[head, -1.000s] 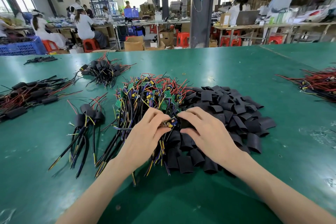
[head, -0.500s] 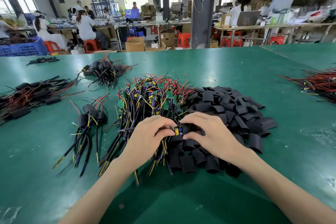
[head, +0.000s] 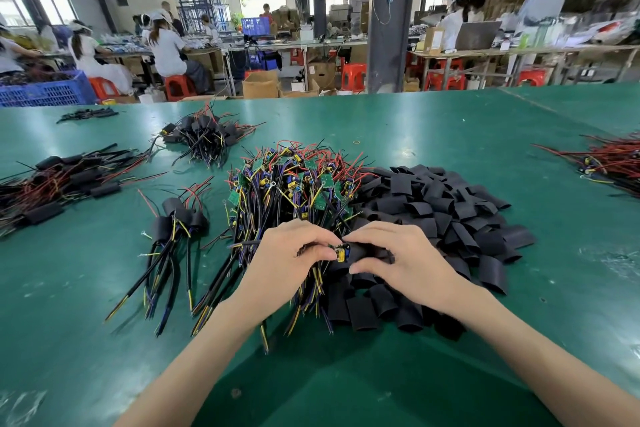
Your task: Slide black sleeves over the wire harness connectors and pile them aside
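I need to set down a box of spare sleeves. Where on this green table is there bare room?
Bare table lies beyond the sleeve pile toward the red-wire bundle at right, and along the near edge at both corners. Crowded: the centre, where the left hand and right hand work over the harness pile, and the left side with sleeved bundles.

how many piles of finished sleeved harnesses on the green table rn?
3. Left-edge pile; far pile, back centre-left; small pile just left of the left hand. A dark bundle at the back left may be a fourth, too small to tell.
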### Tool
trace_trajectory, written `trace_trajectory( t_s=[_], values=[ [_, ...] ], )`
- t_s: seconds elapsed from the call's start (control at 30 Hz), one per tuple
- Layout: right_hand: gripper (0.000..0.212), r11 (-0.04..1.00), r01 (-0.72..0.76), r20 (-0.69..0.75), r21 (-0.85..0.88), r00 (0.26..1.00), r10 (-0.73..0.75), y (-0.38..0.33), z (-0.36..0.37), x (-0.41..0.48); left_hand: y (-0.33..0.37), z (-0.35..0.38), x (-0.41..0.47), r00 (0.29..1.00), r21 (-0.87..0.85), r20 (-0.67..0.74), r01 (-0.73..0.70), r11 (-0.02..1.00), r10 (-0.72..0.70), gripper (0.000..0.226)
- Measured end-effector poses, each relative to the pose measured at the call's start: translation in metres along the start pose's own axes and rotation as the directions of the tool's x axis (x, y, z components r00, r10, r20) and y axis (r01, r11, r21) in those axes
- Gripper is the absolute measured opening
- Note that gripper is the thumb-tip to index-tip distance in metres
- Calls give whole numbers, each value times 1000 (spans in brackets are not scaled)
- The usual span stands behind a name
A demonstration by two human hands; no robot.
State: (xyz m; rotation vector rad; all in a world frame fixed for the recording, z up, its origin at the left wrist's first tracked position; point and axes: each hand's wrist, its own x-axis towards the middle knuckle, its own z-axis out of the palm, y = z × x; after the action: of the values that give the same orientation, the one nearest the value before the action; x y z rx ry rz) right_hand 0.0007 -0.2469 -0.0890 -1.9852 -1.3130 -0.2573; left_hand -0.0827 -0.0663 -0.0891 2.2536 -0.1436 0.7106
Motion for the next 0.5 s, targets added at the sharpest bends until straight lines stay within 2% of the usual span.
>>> trace_trajectory(
  t_s=[0.13, 0.27, 0.37, 0.5],
  values=[
    [33, 1000, -21, -29, 20, 999, 22, -2, 1, -1, 3, 0, 0, 999, -29, -12, 33, 999, -33, 19],
    [33, 977, 76, -84, -197, 992, -94, -7, 6, -3, 8, 0, 0, 991, -78, -28, 131, 988, -134, 21],
    [35, 929, 130, -80, -347, 983, -167, -11, 10, -3, 10, 1, 0, 987, -88, -22, 155, 984, -158, 25],
    [35, 919, 134, -77, -370, 982, -174, -14, 11, -3, 12, 1, -1, 991, -96, -22, 129, 987, -132, 22]
  ],
)
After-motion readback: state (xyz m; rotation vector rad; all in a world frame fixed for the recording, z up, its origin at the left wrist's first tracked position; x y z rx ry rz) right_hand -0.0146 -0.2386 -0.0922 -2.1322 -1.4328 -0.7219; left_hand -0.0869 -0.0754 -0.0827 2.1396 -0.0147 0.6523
